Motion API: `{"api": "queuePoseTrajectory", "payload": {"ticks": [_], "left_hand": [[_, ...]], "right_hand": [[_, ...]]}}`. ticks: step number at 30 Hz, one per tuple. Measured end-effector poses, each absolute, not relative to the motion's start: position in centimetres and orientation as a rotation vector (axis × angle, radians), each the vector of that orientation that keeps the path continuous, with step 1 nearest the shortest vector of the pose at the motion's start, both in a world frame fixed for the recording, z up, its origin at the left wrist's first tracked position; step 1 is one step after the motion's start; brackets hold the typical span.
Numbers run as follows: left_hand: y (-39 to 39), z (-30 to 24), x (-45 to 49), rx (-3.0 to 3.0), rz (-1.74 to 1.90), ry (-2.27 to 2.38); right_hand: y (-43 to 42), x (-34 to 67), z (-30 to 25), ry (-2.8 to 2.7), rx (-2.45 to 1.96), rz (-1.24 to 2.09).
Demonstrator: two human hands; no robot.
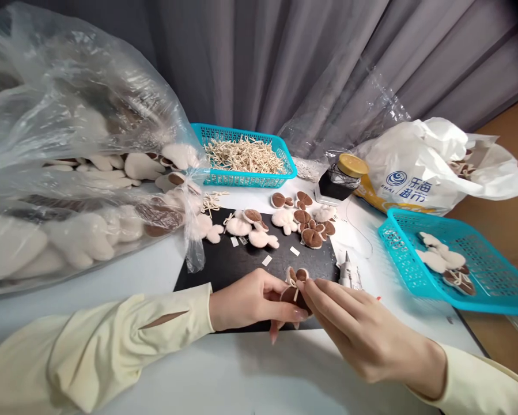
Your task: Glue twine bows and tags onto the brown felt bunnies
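Observation:
My left hand (259, 300) is closed around a small brown and cream plush bunny-shaped piece (290, 294), its thumb across the near side. A thin cream cord bow (293, 282) lies on the brown face of the piece. From the right, the fingers of my right hand (349, 323) are closed together against the same piece beside the bow; their tips partly hide it. Below the hands is a black mat (259, 262). Farther up the mat lie several similar plush pieces (263, 238), some cream side up, some brown. Small white labels (295, 251) are scattered among them.
A blue basket (250, 180) of cream cord bows stands at the back. Another blue basket (397, 259) at right contains several plush pieces. A clear bag (90, 196) of plush pieces fills the left. A glue gun (349, 272), a gold-lidded jar (352, 165) and a white shopping bag (431, 167) are at right.

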State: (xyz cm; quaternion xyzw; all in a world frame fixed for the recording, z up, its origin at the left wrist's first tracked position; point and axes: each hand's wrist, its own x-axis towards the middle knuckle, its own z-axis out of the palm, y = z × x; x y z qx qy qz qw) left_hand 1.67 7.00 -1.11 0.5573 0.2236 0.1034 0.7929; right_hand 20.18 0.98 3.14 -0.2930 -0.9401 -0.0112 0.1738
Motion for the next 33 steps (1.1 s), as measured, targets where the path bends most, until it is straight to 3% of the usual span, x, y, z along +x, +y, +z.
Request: {"api": "queuePoseTrajectory", "payload": {"ticks": [21,33], "left_hand": [[7.2,-1.2,1.5,1.396,0.284,0.607],[7.2,-1.2,1.3,1.349,0.271,0.504]], "right_hand": [[0.5,21.5,2.0,-2.445,-0.976,-0.002],[0.3,20.4,4.1,-2.596,-0.660,-0.292]]}}
